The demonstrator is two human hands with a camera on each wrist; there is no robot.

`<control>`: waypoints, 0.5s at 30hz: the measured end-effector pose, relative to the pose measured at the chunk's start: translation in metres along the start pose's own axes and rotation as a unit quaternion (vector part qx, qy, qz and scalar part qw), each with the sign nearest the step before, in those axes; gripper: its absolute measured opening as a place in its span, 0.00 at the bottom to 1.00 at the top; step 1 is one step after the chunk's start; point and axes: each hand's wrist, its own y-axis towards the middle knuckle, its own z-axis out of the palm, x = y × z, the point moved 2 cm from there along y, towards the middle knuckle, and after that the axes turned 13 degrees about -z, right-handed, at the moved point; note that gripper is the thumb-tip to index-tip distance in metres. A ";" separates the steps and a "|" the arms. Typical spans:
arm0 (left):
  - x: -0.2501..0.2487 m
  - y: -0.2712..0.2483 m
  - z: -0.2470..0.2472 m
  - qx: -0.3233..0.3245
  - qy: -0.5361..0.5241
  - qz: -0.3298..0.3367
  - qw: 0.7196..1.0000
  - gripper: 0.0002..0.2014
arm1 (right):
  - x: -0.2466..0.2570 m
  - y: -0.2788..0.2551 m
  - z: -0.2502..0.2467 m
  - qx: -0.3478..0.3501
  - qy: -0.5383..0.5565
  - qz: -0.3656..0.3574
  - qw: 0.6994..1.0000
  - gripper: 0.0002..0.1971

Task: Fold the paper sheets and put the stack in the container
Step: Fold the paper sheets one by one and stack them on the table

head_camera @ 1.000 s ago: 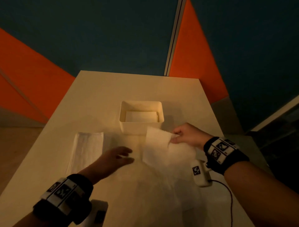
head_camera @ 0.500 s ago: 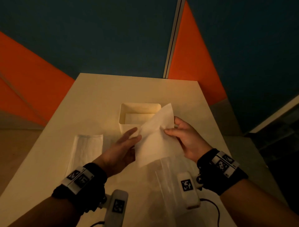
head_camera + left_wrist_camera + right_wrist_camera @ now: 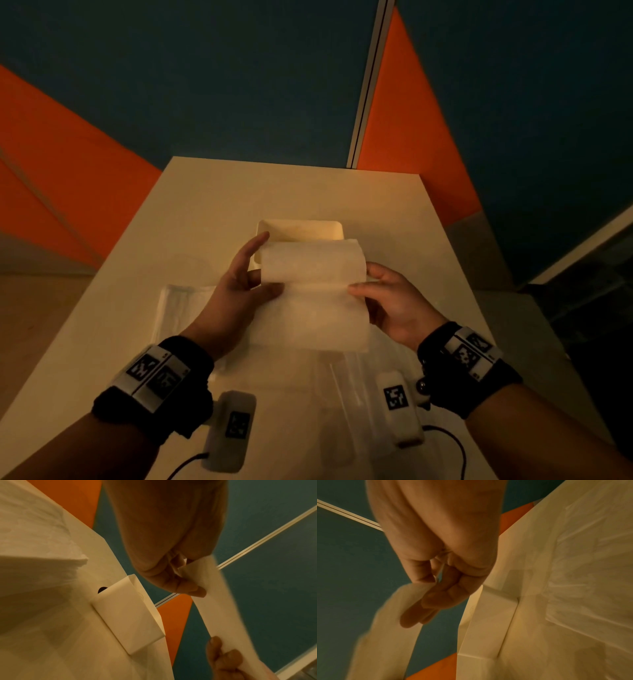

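A: Thin white paper sheet [image 3: 313,294] up in the air, above the pale table [image 3: 212,205], far half rolled over toward the body, loose edge lying across the middle

B: Left hand [image 3: 239,291] clamped on the sheet's left edge, thumb on top. Right hand [image 3: 390,305] clamped on the right edge, thumb over, fingers curled beneath

A: Right behind the sheet, the small white rectangular plastic container [image 3: 301,230], rim half hidden by the rolled-over paper

B: Crooked crease likely if either pinch slides. Soft, limp stuff, judging by that sag, and no table support under it

A: Also a lopsided fold if the loose edge lands short of the near edge. Hard to square up in mid-air

B: Could nudge the container too, with the left fingers so near its rim

A: Off to the left, flat white stack of paper sheets [image 3: 181,305] partly under the left wrist. Could get dragged or fanned out by the black wrist strap [image 3: 161,383] on lowering

B: And crinkled clear plastic wrap [image 3: 339,387] beneath the hands, slippery footing for pressing a crease, probably
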 end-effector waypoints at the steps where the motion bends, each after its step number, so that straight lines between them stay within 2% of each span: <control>1: -0.001 0.000 0.000 0.003 -0.003 0.000 1.000 0.33 | -0.001 0.000 0.000 -0.005 0.003 0.002 1.000 0.14; 7: 0.002 0.002 -0.003 0.019 -0.054 -0.001 0.998 0.29 | -0.003 -0.002 -0.001 -0.023 0.026 0.000 0.999 0.10; 11: 0.006 0.003 -0.007 0.021 -0.058 0.005 0.998 0.30 | 0.000 -0.008 -0.002 0.004 0.044 -0.002 0.999 0.23; 15: 0.007 0.000 -0.006 0.019 -0.057 0.010 0.998 0.28 | -0.002 -0.011 -0.002 0.011 0.096 0.040 0.994 0.16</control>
